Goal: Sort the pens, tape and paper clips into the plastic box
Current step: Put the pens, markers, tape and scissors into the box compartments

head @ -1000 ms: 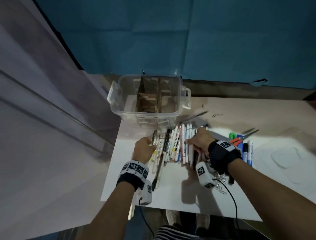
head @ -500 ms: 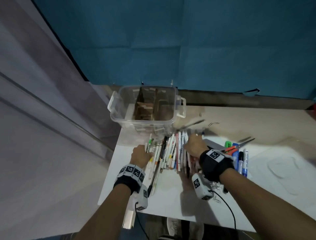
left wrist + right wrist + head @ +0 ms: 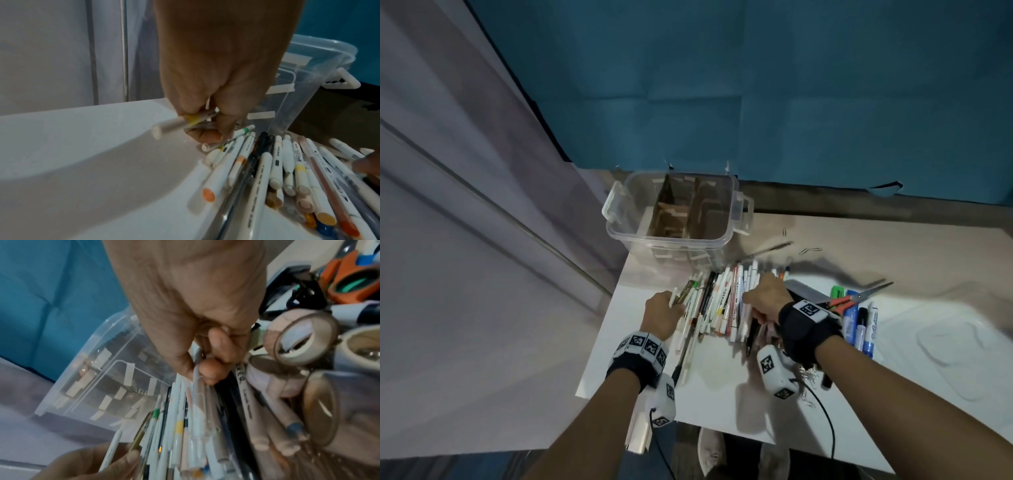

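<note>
The pens (image 3: pixel 722 305) are lying in a loose row on the white counter (image 3: pixel 722 394), between the two hands. The left hand (image 3: pixel 662 311) is curling its fingers around a white pen with a yellow band (image 3: pixel 179 124) at the row's left edge. The right hand (image 3: pixel 767 298) is pinching a clear pen (image 3: pixel 198 386) at the right edge. Tape rolls (image 3: pixel 296 339) are lying just beside the right hand. The plastic box (image 3: pixel 674 219) is standing beyond the pens, near both hands.
</note>
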{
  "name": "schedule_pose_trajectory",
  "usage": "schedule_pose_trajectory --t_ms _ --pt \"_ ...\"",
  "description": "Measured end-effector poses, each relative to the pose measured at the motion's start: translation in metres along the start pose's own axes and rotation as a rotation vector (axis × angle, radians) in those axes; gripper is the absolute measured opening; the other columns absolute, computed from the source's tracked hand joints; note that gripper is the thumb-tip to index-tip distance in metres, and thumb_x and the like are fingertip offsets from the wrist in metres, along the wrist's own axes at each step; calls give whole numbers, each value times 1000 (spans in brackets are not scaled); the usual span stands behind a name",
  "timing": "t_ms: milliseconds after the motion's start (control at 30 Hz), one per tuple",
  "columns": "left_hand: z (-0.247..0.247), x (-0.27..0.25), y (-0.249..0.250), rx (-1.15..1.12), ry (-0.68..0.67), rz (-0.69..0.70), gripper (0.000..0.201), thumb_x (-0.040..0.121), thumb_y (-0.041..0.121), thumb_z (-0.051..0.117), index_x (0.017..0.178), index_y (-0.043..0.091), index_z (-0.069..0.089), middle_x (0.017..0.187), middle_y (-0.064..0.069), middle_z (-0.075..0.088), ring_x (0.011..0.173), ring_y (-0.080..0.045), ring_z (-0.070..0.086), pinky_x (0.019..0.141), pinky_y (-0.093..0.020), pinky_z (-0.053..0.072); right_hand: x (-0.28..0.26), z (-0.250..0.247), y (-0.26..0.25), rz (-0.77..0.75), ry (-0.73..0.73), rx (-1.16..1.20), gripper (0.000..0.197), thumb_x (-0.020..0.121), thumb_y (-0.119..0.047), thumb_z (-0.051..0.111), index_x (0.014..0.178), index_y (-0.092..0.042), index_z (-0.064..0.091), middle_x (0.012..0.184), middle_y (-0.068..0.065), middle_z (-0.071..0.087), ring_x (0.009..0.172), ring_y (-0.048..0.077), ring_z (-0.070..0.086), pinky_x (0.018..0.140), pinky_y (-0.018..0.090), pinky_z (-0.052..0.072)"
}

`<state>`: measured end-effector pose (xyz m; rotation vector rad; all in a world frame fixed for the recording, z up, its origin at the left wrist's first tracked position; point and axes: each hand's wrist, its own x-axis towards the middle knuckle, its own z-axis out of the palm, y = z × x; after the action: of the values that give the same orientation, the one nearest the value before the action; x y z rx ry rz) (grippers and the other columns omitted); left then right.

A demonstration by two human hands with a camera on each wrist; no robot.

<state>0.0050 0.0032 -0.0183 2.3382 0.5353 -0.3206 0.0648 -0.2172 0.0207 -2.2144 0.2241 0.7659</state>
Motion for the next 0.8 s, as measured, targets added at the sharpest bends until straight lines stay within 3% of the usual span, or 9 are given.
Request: schedule_pose_trajectory --t_ms 167,300,400,500,600,667,733,800 --pt "-20 -9 10 71 -118 81 20 100 20 51 94 3 59 88 -10 67 73 -19 62 54 -23 42 -15 -35 -7 -22 24 117 10 94 -10 59 92 0 60 58 8 59 34 15 49 36 21 38" --pt "-60 -33 42 -12 -243 271 13 101 19 47 95 12 56 86 -7 70 61 -8 66 59 -18 49 -19 -74 -25 -102 169 195 18 96 -18 58 90 -1 64 56 9 59 42 23 55 43 29 43" --pt "-110 -36 65 -134 -212 391 7 102 19 47 101 17 54 86 -5 72 61 -10 68 60 -24 50 -19 -84 -69 -210 270 208 28 98 -22 56 92 4 64 61 15 61 48 26 58 51 35 48" --pt "-153 -5 71 -298 -98 350 11 98 8 50 103 17 54 83 -5 71 68 -16 68 60 -27 48 -22 -66 -131 -320 231 188 27 97 -24 60 87 1 64 58 11 62 42 19 56 44 26 44" --pt "-183 33 69 -420 15 228 23 94 -2 49 108 16 52 91 -13 69 77 -25 67 64 -34 50 -19 -26 -185 -359 78 75 25 92 -24 67 82 -1 68 54 8 64 38 15 57 41 20 44" --pt "-195 56 71 -380 10 193 25 91 -6 53 106 14 55 96 -17 69 80 -27 69 66 -35 57 -6 0 -210 -375 2 68 27 90 -22 69 77 1 67 55 15 64 38 18 56 43 24 45" --pt "-198 80 72 -369 -10 181 28 91 -8 56 110 11 64 102 -13 70 79 -22 70 68 -33 61 8 20 -231 -354 7 64 26 91 -23 68 70 -7 63 51 9 59 33 13 50 38 20 40" --pt "-200 97 71 -371 40 204 38 91 -5 55 123 13 64 118 -10 66 95 -24 69 85 -38 60 23 34 -247 -310 21 60 25 91 -30 67 77 -10 64 57 7 60 40 15 53 41 21 43"
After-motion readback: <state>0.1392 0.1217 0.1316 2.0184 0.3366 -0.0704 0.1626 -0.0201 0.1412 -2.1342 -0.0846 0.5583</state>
